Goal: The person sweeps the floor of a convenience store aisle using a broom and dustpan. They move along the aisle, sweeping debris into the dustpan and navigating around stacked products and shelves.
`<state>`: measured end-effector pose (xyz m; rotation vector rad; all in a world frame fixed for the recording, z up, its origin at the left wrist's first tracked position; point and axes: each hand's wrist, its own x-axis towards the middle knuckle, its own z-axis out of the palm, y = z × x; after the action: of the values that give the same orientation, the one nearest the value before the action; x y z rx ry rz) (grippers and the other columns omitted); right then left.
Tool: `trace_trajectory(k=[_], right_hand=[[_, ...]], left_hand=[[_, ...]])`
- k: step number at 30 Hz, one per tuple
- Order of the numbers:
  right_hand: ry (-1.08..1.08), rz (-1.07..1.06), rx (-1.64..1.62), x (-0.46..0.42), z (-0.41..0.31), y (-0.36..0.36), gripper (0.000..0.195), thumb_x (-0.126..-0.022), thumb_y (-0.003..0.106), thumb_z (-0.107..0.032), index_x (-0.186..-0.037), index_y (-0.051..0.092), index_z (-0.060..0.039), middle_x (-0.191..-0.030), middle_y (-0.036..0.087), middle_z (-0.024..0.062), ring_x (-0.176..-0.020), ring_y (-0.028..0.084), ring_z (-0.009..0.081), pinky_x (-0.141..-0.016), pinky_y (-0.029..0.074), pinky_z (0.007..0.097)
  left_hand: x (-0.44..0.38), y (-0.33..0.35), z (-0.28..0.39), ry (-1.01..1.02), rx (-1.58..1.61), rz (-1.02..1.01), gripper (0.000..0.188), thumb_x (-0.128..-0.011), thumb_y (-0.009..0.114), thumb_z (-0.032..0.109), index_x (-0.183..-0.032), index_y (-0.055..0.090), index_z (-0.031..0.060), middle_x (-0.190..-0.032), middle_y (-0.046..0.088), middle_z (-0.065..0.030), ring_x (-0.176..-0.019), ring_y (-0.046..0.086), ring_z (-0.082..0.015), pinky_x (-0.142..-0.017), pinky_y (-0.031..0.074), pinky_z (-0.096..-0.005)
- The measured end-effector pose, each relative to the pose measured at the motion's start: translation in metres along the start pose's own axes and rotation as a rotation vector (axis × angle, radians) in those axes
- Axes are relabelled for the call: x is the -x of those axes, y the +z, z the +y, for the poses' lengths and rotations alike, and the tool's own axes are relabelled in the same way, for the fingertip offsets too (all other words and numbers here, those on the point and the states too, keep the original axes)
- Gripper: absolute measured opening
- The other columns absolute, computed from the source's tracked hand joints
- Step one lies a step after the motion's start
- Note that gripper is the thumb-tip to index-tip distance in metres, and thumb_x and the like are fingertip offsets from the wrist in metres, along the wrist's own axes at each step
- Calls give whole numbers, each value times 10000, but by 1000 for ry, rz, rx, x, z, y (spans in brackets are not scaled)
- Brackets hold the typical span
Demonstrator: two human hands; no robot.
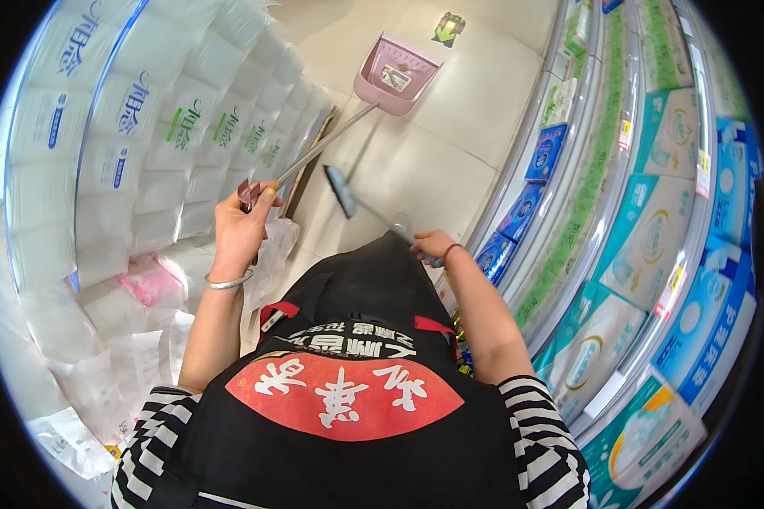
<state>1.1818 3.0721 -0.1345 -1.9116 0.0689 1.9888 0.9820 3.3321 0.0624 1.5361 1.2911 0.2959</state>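
Observation:
A pink long-handled dustpan [399, 75] faces up at the top middle, over the tiled floor; a small printed piece shows in its pan. My left hand [245, 223], with a silver bangle at the wrist, is closed around the upper end of its pole. My right hand [434, 247], with a red cord bracelet, grips the grey handle of a broom. The broom's blue-grey head with dark bristles [340, 191] lies between the two hands, below the dustpan, slightly blurred. The two tools are apart. A black apron with a red printed patch [344, 396] covers my front.
Stacked plastic-wrapped tissue or paper rolls [165, 127] rise on the left. Shelves on the right hold blue packets [545, 153] and teal-and-white packs [652, 238]. A floor sticker with an arrow [449, 30] is beyond the dustpan. The aisle between is narrow.

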Motion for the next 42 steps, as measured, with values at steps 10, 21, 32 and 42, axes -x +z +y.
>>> trace_trajectory(k=[10, 21, 32, 42], right_hand=[[-139, 512, 129, 12, -24, -219, 529, -772, 601, -27, -1280, 491, 70, -628, 601, 102, -435, 545, 170, -399, 449, 308], [-135, 429, -564, 85, 16, -152, 710, -801, 509, -40, -1460, 243, -48, -710, 578, 87, -445, 492, 176, -380, 397, 312], [-31, -83, -1977, 10, -67, -154, 134, -868, 482, -59, -758, 411, -83, -581, 439, 7, -472, 443, 131, -401, 359, 237], [-193, 77, -1549, -25, -241, -238, 111, -894, 464, -91, -806, 398, -106, -589, 419, -16, -466, 406, 74, -402, 327, 220]], left_hand=[[-49, 30, 25, -49, 25, 18, 183, -884, 613, 160, -988, 686, 28, -750, 677, -28, -440, 412, -36, -417, 349, -208], [-161, 67, 46, -81, -13, -49, 219, -877, 621, 200, -1012, 683, 38, -754, 683, -52, -426, 396, -40, -403, 329, -202], [-270, 94, 88, -64, -62, -136, 185, -867, 636, 181, -948, 687, 22, -709, 666, -44, -428, 412, -44, -392, 328, -219], [-322, 106, 117, -84, -56, -110, 193, -869, 639, 191, -957, 688, 26, -722, 670, -47, -436, 411, -40, -396, 323, -209]])
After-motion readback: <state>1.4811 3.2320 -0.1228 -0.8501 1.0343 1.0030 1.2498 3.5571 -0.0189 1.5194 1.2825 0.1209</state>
